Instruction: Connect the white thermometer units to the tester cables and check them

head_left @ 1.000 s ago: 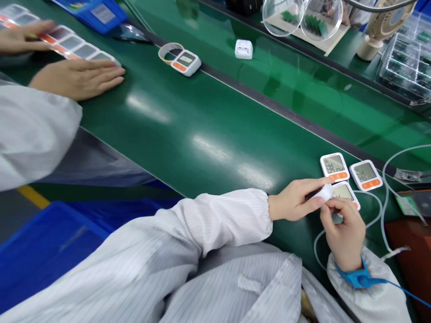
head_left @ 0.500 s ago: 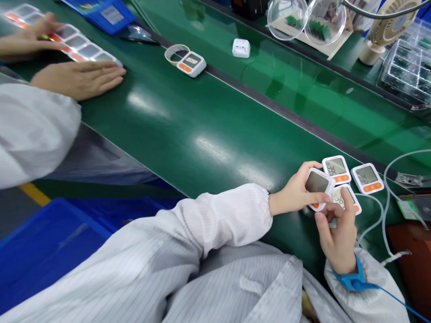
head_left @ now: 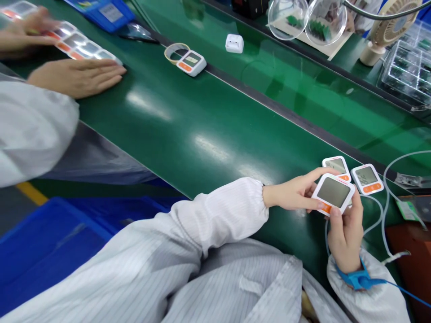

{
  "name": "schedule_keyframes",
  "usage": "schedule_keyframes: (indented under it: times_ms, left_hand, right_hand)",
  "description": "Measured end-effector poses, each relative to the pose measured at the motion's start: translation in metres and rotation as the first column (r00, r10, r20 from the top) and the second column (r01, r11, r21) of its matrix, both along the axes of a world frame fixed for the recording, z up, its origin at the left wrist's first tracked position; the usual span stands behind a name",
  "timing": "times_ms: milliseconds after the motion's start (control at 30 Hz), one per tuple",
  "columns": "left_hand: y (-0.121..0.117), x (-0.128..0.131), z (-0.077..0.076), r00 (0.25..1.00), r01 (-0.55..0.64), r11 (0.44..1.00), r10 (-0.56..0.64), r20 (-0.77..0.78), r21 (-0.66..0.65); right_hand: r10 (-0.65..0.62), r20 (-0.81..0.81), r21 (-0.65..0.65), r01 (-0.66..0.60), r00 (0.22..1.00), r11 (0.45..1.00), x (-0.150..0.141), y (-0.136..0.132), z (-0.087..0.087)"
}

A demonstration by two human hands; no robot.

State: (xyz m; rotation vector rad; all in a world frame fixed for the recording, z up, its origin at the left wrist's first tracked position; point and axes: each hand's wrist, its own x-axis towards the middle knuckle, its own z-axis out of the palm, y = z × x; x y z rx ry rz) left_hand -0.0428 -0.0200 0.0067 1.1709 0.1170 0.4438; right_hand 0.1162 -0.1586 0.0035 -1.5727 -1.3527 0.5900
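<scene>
Both my hands hold one white display device (head_left: 333,193) with a blank grey screen and orange buttons, tilted up toward me. My left hand (head_left: 296,194) grips its left side, thumb near the buttons. My right hand (head_left: 346,233), a blue wrist strap (head_left: 358,278) at its cuff, pinches the lower right edge. Just behind lies a similar device (head_left: 337,165), partly covered by my left fingers. Another device (head_left: 367,178) with digits on its screen lies to the right. A third one under the held device is almost wholly hidden.
Thin tubes (head_left: 385,202) curl over the green bench (head_left: 208,134) at right. Farther left lie a tape roll (head_left: 167,56) and another device (head_left: 191,63). A white part (head_left: 235,43) sits on the green strip behind. A co-worker's hands (head_left: 77,77) rest by a row of devices (head_left: 79,42).
My right hand has come up and now grasps the device along with my left. The device has shifted right and turned more face-up. The white part behind has slid left.
</scene>
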Motion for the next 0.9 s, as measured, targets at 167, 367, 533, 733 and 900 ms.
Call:
schedule_keyframes:
  times_ms: [167, 367, 533, 733, 900]
  left_hand:
    - [0.0019, -0.0024, 0.0008, 0.997, 0.028, 0.996, -0.023, -0.067, 0.081]
    - [0.0019, -0.0034, 0.0012, 0.996, 0.031, 0.996, -0.024, -0.090, 0.078]
    - [0.0004, -0.0020, -0.0028, 0.994, 0.008, 0.995, 0.003, -0.108, 0.102]
    - [0.0000, -0.0007, -0.0031, 0.997, 0.025, 0.998, -0.021, -0.070, 0.057]
    - [-0.0012, -0.0010, -0.0045, 0.996, 0.012, 0.997, -0.006, -0.089, 0.073]
  right_hand:
    - [0.059, -0.079, -0.071, -0.064, 0.995, 0.995, -0.0015, 0.0014, 0.0039]
    - [0.066, -0.062, -0.049, -0.069, 0.996, 0.996, -0.0019, 0.0034, 0.0067]
    - [0.052, -0.037, -0.073, -0.055, 0.998, 0.996, -0.0015, 0.0033, 0.0066]
    - [0.046, -0.025, -0.049, -0.047, 0.999, 0.998, -0.0020, 0.0030, 0.0062]
    - [0.047, -0.020, -0.047, -0.048, 0.999, 0.998, -0.0023, 0.0031, 0.0064]
